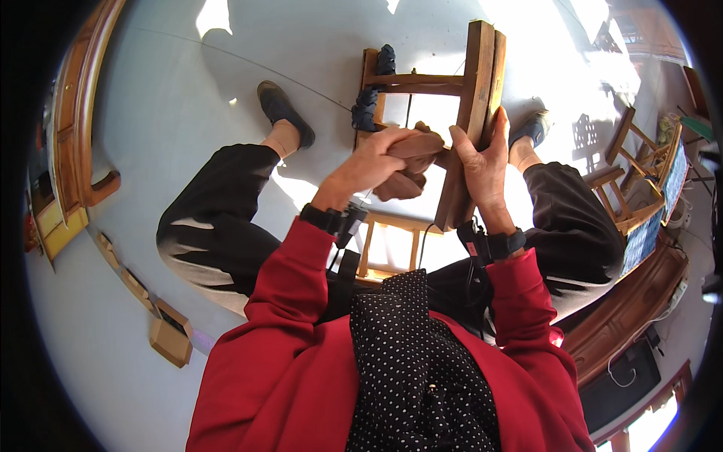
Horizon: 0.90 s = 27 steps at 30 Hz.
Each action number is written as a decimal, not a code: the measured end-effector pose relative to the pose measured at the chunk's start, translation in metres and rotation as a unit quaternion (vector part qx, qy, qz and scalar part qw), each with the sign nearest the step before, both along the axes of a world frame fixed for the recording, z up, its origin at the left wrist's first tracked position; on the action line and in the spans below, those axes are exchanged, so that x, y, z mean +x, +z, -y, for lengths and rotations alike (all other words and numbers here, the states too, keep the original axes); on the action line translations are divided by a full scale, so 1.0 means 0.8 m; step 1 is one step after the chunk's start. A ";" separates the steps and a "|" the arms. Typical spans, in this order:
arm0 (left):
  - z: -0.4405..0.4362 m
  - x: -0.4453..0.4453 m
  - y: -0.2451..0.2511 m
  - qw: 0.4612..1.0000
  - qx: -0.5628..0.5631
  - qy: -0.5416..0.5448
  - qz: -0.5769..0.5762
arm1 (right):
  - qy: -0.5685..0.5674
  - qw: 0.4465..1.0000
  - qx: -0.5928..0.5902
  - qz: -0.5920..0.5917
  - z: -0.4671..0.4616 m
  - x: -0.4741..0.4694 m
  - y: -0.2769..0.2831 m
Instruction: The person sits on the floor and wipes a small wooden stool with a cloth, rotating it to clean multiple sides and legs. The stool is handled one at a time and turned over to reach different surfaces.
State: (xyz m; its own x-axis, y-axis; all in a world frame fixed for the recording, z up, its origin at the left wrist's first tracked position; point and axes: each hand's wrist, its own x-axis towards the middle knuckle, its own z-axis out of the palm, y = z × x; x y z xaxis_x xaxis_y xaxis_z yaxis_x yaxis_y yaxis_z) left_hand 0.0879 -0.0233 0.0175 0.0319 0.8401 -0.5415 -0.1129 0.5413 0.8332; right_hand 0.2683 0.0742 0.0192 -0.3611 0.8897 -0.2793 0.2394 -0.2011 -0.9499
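Between my knees is a wooden stool frame (419,85), tilted, with two thick bars side by side at its right. My right hand (486,166) grips these bars (479,79) near their lower end, thumb on the left face and fingers around the right. My left hand (370,161) holds a bunched brown cloth (412,161) close to the bars; whether the cloth touches the wood is hard to tell. Dark blue braided strips (367,107) wrap the frame's far left bar. Below my hands shows a paler wooden frame (390,240), partly hidden by my arms.
My shoes (285,113) rest on the pale floor (169,101), on either side of the frame. A wooden cabinet (76,130) stands at the left, with cardboard boxes (172,336) below it. Wooden stools with blue seats (641,243) and a reddish wooden cabinet (627,311) are at the right.
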 end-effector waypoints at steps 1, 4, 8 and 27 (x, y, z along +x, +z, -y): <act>0.018 -0.023 -0.011 0.997 -0.018 -0.073 -0.032 | -0.004 1.000 -0.003 0.007 -0.002 0.002 -0.002; 0.064 -0.075 -0.063 0.961 -0.252 0.054 0.102 | -0.038 0.999 -0.033 0.000 -0.006 0.010 -0.004; 0.076 -0.084 -0.178 0.954 -0.100 0.237 -0.152 | -0.062 0.997 -0.043 0.035 -0.009 0.017 0.002; 0.009 0.003 -0.293 0.923 -0.152 0.340 -0.100 | -0.071 0.994 -0.032 0.075 -0.008 0.012 0.008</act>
